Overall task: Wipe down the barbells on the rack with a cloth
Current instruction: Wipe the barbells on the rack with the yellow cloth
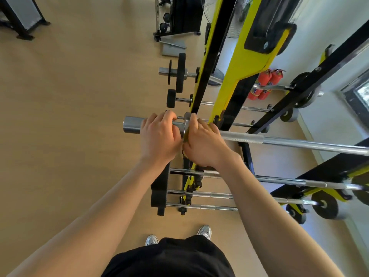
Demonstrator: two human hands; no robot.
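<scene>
Head camera looks down: the barbell [279,141] lies across the yellow rack [235,62], pointing left to right. Its thick end sticks out over open floor [79,116]. The left hand [159,136] wraps round that end. The right hand [203,144] squeezes a green cloth [186,135] round the bar.

Yellow-black rack [237,62] on tan floor [79,116]. Chrome barbells [211,194] lie crosswise on rack in tiers: top bar [299,143], lower bars [279,179] beneath, plate-loaded bar [165,71] beyond.
</scene>
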